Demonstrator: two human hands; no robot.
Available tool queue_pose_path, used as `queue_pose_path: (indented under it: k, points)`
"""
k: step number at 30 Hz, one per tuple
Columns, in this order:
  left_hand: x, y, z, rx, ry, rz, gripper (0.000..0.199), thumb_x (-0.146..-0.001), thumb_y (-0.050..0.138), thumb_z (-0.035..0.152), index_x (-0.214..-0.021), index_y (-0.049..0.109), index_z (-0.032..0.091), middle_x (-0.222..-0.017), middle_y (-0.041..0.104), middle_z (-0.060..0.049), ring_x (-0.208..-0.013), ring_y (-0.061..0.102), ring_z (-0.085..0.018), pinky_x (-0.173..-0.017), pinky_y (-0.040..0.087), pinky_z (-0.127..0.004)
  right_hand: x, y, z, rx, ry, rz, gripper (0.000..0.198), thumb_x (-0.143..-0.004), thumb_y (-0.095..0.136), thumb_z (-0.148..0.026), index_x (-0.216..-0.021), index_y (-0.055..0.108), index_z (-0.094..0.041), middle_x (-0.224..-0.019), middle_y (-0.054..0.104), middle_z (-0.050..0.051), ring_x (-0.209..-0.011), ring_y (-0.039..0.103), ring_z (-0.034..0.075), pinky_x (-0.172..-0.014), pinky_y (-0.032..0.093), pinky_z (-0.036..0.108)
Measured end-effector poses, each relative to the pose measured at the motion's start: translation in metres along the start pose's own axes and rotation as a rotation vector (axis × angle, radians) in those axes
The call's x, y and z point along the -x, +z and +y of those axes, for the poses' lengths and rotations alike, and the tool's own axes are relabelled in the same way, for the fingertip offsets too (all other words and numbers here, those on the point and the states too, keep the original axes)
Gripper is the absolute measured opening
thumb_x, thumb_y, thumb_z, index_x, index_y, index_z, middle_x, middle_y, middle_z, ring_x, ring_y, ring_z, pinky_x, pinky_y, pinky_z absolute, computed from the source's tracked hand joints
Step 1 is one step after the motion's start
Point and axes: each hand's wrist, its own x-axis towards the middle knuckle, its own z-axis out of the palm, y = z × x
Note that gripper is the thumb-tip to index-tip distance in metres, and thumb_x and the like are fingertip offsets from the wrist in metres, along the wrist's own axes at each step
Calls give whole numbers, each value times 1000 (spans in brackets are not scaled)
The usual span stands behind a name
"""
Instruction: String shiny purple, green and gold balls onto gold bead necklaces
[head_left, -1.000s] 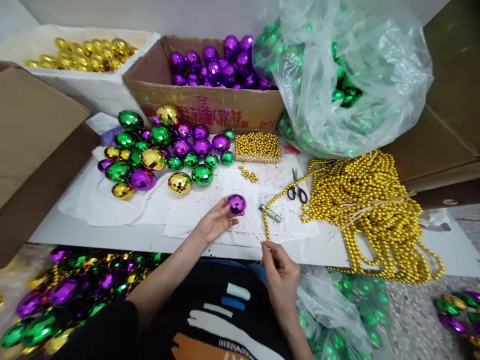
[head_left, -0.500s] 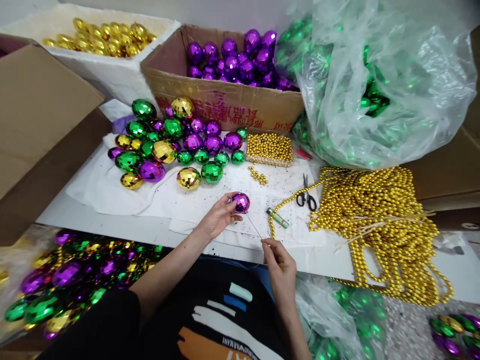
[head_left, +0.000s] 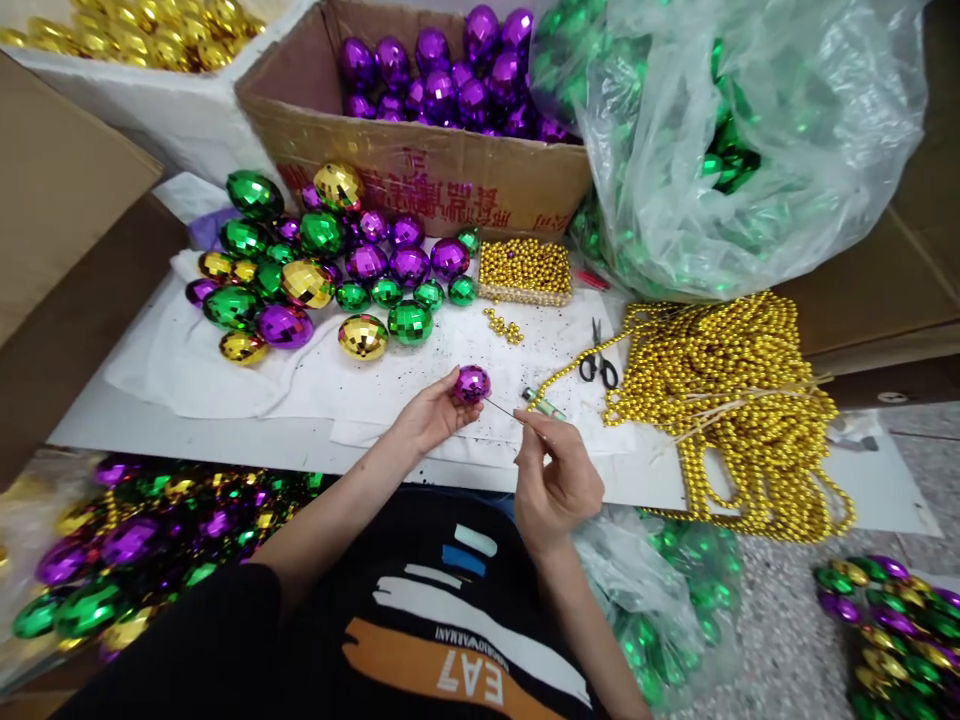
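Right hand (head_left: 559, 478), right of and below frame centre: fingers pinch one thin straight strand (head_left: 501, 408), long axis slanting up-left to one purple ball (head_left: 472, 383) at centre. Left hand (head_left: 431, 415) is nearer the ball, fingers closed on its left and lower side. Beyond on the tabletop (head_left: 645, 487): one pair of scissors (head_left: 597, 354), one bead tray (head_left: 525, 296), one printed box (head_left: 360, 160) up top.

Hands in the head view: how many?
2: left hand, holding a purple ball over the white cloth; right hand, gripping a thin rod aimed at that ball.
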Motion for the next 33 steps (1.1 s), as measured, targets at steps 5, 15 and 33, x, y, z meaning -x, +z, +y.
queue_pose_path:
  k: [5,15,33]
  points:
    - [2,2,1,19,-22,-19,40,-103,42,34,-121,60,4,-97,74,-21,-65,71,-17,-61,59,-26,-4,3,-9,127,-171,3,33,-92,56,-9,-119,55,-27,-98,76,7,-83,73,18,-60,56,28]
    - [4,3,4,40,-19,30,42,-104,36,36,-111,62,4,-91,74,-21,-70,72,-19,-61,59,-25,-9,9,-15,193,-229,-52,31,-90,57,-3,-114,57,-22,-93,76,6,-74,73,14,-63,56,23]
    - [4,0,2,51,-12,43,38,-104,36,33,-101,63,6,-83,72,-14,-65,69,-16,-63,60,-26,-3,27,3,221,-199,-44,19,-93,56,-6,-108,61,-17,-85,73,5,-66,67,11,-60,47,21]
